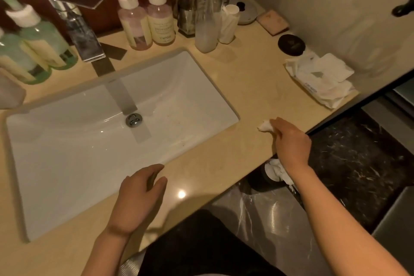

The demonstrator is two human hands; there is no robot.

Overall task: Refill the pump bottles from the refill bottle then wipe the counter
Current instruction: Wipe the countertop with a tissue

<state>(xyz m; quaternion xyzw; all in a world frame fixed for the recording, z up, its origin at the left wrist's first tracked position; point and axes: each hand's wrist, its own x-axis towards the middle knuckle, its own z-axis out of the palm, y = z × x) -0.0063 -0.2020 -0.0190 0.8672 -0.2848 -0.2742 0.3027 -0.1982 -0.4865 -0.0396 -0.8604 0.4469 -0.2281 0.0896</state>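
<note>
Tissue wad (266,125) pressed to the table (257,87), just right of the sink (67,152).

On my feed, the right hand (291,141) has its fingers pinched on the small white wad, holding it to the table off the sink's front right corner. The left hand (139,195) lies at the sink's front rim, fingers relaxed and close together, holding nothing. Behind the sink I see two pink pump bottles (161,27) side by side, pumps on. The tall refill bottle (208,13), white cap on, stands upright behind the sink's back right corner. Two green pump bottles (42,38) stand at the sink's back left, beyond the faucet (78,27). An opened wipes pack (320,78) lies well to the sink's right.
</note>
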